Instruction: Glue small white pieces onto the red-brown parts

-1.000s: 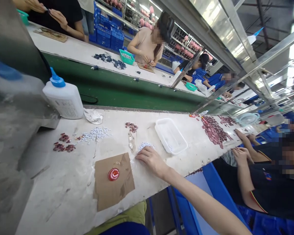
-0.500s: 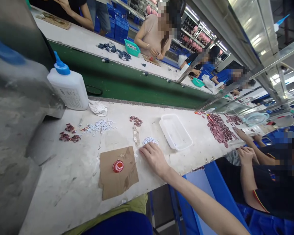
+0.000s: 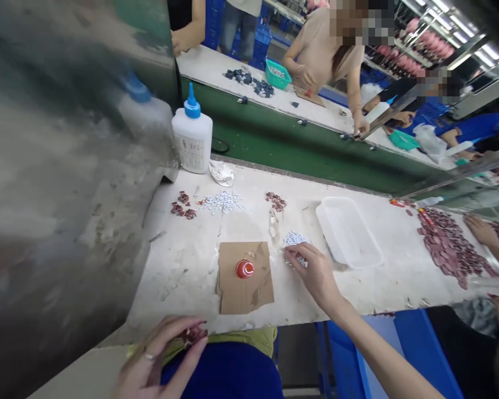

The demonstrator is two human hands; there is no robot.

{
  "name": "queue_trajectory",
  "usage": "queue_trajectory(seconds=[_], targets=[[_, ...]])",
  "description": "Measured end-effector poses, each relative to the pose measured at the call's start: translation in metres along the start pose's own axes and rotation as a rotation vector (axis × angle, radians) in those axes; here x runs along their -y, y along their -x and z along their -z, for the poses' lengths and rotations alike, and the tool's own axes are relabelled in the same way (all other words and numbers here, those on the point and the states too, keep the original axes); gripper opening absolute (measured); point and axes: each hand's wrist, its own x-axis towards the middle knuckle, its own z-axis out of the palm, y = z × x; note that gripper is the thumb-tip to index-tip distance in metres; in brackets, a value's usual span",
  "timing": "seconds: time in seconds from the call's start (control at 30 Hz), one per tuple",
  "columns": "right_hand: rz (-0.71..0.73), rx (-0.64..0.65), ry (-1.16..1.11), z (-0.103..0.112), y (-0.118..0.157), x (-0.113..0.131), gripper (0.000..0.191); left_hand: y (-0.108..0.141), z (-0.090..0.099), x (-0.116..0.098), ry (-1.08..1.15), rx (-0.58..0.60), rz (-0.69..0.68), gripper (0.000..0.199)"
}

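My left hand (image 3: pixel 162 360), a ring on one finger, is raised at the table's front edge and pinches a small dark-red piece (image 3: pixel 194 334) between thumb and fingertips. My right hand (image 3: pixel 316 274) is at the near side of a pile of tiny white-and-blue pieces (image 3: pixel 296 238). Its thumb and index finger come together there; what lies between them is too small to make out. Left of that hand lies a square of brown cardboard (image 3: pixel 243 296) with a shiny round red blob (image 3: pixel 245 269) on it.
A white glue bottle (image 3: pixel 194 141) with a blue nozzle stands at the back left beside crumpled tissue (image 3: pixel 222 173). Dark-red pieces (image 3: pixel 183 206) and scattered white bits (image 3: pixel 223 202) lie nearby. A white plastic tray (image 3: pixel 351 235) is right. Metal panel (image 3: pixel 87 166) borders the left; co-workers sit around.
My left hand has come into view holding the dark-red piece. My right hand's fingers, earlier resting by the white pile, now pinch at its near edge. The camera has turned left.
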Motion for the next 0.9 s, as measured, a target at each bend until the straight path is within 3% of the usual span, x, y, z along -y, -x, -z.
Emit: queue_trajectory(seconds=[0.1,0.37,0.53,0.7,0.9], targets=[[-0.029,0.034,-0.034,-0.003,-0.002,0.003,0.019,-0.006,-0.002,-0.009,0.091,0.073,0.055,0.018],[-0.083,0.098,-0.051,-0.004,-0.014,0.006,0.013,-0.017,-0.009,-0.016,0.131,0.096,0.025,0.021],[-0.025,0.145,-0.109,0.001,-0.013,0.033,0.013,-0.024,-0.016,-0.028,0.162,0.091,-0.027,0.026],[0.123,0.130,-0.256,0.002,-0.008,0.064,0.009,-0.023,-0.016,-0.033,0.082,0.071,-0.097,0.031],[0.158,0.185,-0.294,0.000,-0.008,0.075,0.016,-0.026,-0.012,-0.035,0.059,0.064,-0.180,0.029]])
